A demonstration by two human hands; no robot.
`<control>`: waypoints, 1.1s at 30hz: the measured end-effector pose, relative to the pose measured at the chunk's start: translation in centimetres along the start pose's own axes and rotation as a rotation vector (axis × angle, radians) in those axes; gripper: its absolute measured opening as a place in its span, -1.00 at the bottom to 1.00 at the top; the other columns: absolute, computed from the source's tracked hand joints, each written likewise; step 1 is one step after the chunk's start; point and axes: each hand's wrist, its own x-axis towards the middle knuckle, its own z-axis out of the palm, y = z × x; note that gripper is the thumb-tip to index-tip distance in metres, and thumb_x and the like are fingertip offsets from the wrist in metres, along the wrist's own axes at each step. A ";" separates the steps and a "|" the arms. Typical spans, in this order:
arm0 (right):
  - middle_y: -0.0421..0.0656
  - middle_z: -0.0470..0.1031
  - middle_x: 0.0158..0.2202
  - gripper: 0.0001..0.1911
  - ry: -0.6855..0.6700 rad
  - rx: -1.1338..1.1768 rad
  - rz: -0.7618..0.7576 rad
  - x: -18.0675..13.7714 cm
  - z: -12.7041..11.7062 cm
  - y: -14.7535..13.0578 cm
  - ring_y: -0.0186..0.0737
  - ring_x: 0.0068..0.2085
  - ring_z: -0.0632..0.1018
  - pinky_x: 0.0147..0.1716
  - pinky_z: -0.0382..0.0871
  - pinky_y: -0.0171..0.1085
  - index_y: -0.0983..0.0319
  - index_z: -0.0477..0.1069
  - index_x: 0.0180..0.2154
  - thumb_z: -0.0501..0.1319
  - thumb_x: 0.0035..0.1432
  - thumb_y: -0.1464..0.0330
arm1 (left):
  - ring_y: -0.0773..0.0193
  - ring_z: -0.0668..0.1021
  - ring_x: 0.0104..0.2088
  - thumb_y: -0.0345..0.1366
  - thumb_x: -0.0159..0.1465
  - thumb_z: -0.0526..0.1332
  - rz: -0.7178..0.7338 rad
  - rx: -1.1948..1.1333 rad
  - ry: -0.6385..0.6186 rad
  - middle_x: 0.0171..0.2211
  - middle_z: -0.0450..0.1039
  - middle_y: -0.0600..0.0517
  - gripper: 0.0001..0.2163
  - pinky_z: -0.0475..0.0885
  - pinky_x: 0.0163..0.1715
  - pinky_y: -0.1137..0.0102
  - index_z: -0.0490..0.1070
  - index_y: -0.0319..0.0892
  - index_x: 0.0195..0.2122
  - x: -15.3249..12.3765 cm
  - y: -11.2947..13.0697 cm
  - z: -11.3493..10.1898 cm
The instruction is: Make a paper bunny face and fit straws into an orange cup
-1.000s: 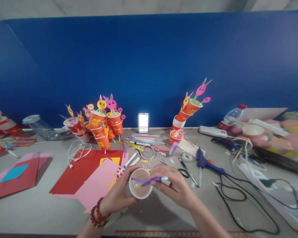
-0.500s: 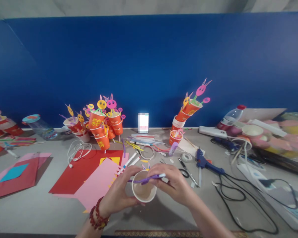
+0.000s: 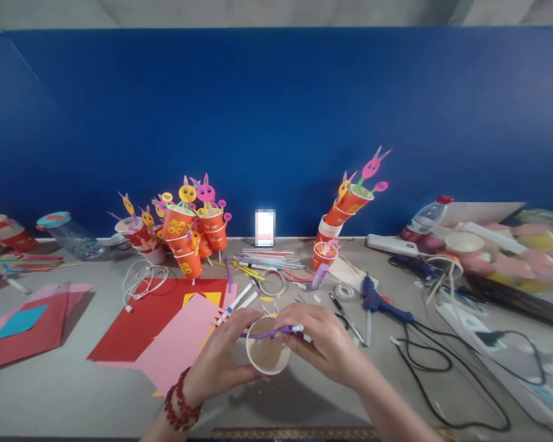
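Note:
My left hand (image 3: 225, 353) is wrapped round a paper cup (image 3: 268, 356), its open mouth tilted towards me. Small pointed yellow and lilac pieces (image 3: 270, 310) show at the cup's far rim. Across the mouth runs a thin purple strip (image 3: 262, 335), which looks like a pipe cleaner. The fingers of my right hand (image 3: 316, 341) are closed on it at the right side of the rim. A pale tip (image 3: 297, 329) sticks out past these fingers; what it belongs to is unclear. The cup's outside is mostly hidden by my hands.
Pink paper (image 3: 179, 337) and red card (image 3: 120, 334) lie left, near white markers (image 3: 239, 301). Behind stand decorated orange cups (image 3: 179, 224) and a leaning cup stack (image 3: 329, 230). To the right are a blue glue gun (image 3: 384, 306), its black cord and a power strip (image 3: 493, 350).
The purple strip lies straighter across the cup's mouth, and my right fingers have shifted slightly. My left hand keeps its hold on the cup. The whole view has moved a little.

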 end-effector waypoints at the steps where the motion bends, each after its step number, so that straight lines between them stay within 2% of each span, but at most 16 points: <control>1: -0.07 0.59 -0.29 -0.89 -0.013 -0.004 0.003 0.1 0.0 -0.1 -0.16 -0.26 0.58 -0.27 0.39 -0.27 0.22 0.43 -0.16 0.13 0.36 0.38 | -0.06 0.45 0.14 -0.09 0.09 0.45 -0.002 0.006 0.002 0.16 0.36 -0.10 -0.25 0.44 0.06 0.14 0.13 0.05 0.25 0.0 0.0 0.0; 8: -0.10 0.55 -0.36 -0.87 -0.034 -0.014 0.033 0.4 0.1 0.0 -0.20 -0.35 0.53 -0.34 0.34 -0.30 0.23 0.43 -0.21 0.14 0.36 0.35 | -0.03 0.45 0.13 -0.09 0.08 0.46 0.002 0.022 0.002 0.16 0.37 -0.07 -0.25 0.43 0.08 0.15 0.12 0.08 0.24 0.1 0.0 0.1; 14: -0.09 0.58 -0.28 -0.84 -0.004 0.053 0.076 0.2 0.5 0.7 -0.21 -0.32 0.54 -0.33 0.34 -0.31 0.21 0.45 -0.20 0.13 0.37 0.30 | -0.02 0.45 0.14 -0.08 0.08 0.45 -0.004 0.051 0.033 0.17 0.37 -0.06 -0.24 0.43 0.08 0.15 0.12 0.09 0.26 0.0 -0.2 0.3; 17: -0.10 0.59 -0.28 -0.83 0.012 0.041 0.119 0.0 0.7 0.8 -0.24 -0.37 0.53 -0.37 0.32 -0.32 0.21 0.45 -0.16 0.16 0.35 0.27 | -0.03 0.46 0.13 -0.06 0.07 0.46 0.005 0.069 0.051 0.16 0.38 -0.07 -0.24 0.43 0.08 0.15 0.14 0.07 0.25 0.1 -0.1 0.4; 20: -0.12 0.58 -0.33 -0.77 0.060 0.010 0.167 -0.2 0.8 1.1 -0.25 -0.41 0.51 -0.40 0.31 -0.32 0.22 0.46 -0.14 0.20 0.32 0.20 | -0.03 0.47 0.13 -0.06 0.07 0.46 0.019 0.070 0.075 0.14 0.40 -0.07 -0.25 0.44 0.07 0.16 0.15 0.07 0.24 0.2 0.1 0.4; 23: -0.12 0.54 -0.41 -0.65 0.074 -0.012 0.172 -0.2 1.1 1.3 -0.19 -0.38 0.52 -0.39 0.30 -0.30 0.23 0.53 -0.22 0.14 0.34 0.11 | -0.02 0.46 0.13 -0.07 0.09 0.44 0.022 0.077 0.081 0.14 0.40 -0.07 -0.26 0.43 0.08 0.15 0.14 0.06 0.25 0.3 0.3 0.5; 26: -0.08 0.55 -0.40 -0.59 0.010 -0.052 0.201 -0.1 1.2 1.4 -0.14 -0.34 0.55 -0.35 0.32 -0.28 0.24 0.57 -0.26 0.09 0.37 0.11 | -0.03 0.45 0.14 -0.07 0.10 0.44 0.009 0.105 0.081 0.15 0.39 -0.08 -0.27 0.40 0.11 0.11 0.14 0.05 0.25 0.5 0.4 0.5; 30: -0.09 0.60 -0.29 -0.77 -0.186 -0.102 0.286 0.4 0.8 0.9 -0.11 -0.25 0.59 -0.29 0.33 -0.28 0.20 0.58 -0.24 0.15 0.34 0.31 | 0.00 0.44 0.14 -0.10 0.12 0.43 -0.016 0.109 0.029 0.15 0.39 -0.07 -0.30 0.40 0.10 0.15 0.14 0.05 0.23 0.9 0.6 0.6; 33: -0.13 0.63 -0.29 -0.79 -0.242 -0.066 0.333 0.7 0.3 0.5 -0.13 -0.24 0.59 -0.28 0.34 -0.30 0.18 0.58 -0.27 0.16 0.31 0.34 | 0.01 0.43 0.15 -0.11 0.13 0.42 -0.028 0.102 0.005 0.16 0.37 -0.06 -0.31 0.39 0.11 0.16 0.14 0.06 0.24 1.0 0.8 0.5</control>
